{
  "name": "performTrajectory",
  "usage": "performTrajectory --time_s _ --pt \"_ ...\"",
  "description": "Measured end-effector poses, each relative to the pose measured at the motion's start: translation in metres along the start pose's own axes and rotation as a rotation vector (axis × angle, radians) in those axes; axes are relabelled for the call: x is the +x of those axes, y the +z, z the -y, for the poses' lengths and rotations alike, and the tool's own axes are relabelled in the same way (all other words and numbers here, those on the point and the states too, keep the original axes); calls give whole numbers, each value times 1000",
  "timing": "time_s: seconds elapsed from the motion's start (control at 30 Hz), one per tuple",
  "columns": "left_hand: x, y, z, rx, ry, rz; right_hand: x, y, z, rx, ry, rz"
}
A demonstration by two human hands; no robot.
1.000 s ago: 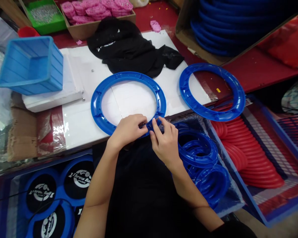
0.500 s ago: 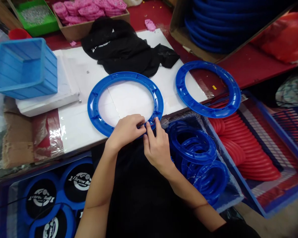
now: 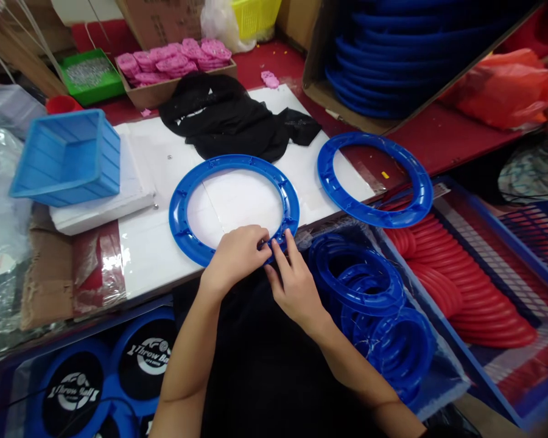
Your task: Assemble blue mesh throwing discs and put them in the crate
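Note:
A blue plastic ring (image 3: pixel 180 226) lies on the white board with its ribbed, hollow side up. My left hand (image 3: pixel 237 252) is curled at its near right rim, thumb and fingers pinched together; whatever they hold is too small or hidden to make out. Touching the same part of the rim, my right hand (image 3: pixel 295 283) has its index and middle fingers stretched out and apart. Tiny details between the fingertips stay hidden. Beyond the ring lies a heap of black fabric (image 3: pixel 237 121). A second blue ring (image 3: pixel 421 194) rests to the right, overhanging the table edge.
On the left, a light blue bin (image 3: pixel 68 164) sits on a white slab. Behind are a carton of pink pieces (image 3: pixel 173 61) and a green tray (image 3: pixel 95 91). Below the edge are crates of blue rings (image 3: pixel 356 274), red rings (image 3: pixel 475 292) and printed black discs (image 3: pixel 75 392).
The whole view has tilted upward slightly, so the table appears lower. Both hands stay at the same part of the ring, with only slight finger movement.

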State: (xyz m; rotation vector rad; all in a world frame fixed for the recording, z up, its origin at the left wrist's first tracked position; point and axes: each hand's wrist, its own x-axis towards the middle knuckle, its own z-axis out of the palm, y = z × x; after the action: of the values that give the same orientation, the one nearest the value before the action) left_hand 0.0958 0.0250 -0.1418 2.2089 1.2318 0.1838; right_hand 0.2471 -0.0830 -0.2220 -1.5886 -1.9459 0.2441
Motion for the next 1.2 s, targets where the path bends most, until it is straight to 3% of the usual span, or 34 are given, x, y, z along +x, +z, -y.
performTrajectory --time_s 0.2,0.37,0.47,0.57,0.67,0.77,0.9,0.97,1.07,1.2 --pt "-3 0 -1 34 -7 -15 6 -5 -2 -89 -4 41" --pt "-6 1 -4 35 -24 -31 -3 0 -8 138 31 11" --pt "-9 1 -5 30 -13 -32 -14 12 -10 289 179 -105" --pt "-19 -4 6 -15 42 -36 -18 22 -10 589 381 -219" --pt "-41 -17 34 8 134 -65 -8 21 -6 962 584 -129" --pt "-69 -30 67 160 76 -85 6 14 1 1118 699 -68" --pt "-95 -36 78 320 62 -51 18 11 8 1088 681 -100" --pt "-100 -30 66 343 103 -47 20 8 4 998 649 -142" --pt "-101 -13 38 316 170 -36 28 -4 -13 693 534 -184" --pt "-93 1 25 223 269 -33 60 -33 -47 323 329 26"
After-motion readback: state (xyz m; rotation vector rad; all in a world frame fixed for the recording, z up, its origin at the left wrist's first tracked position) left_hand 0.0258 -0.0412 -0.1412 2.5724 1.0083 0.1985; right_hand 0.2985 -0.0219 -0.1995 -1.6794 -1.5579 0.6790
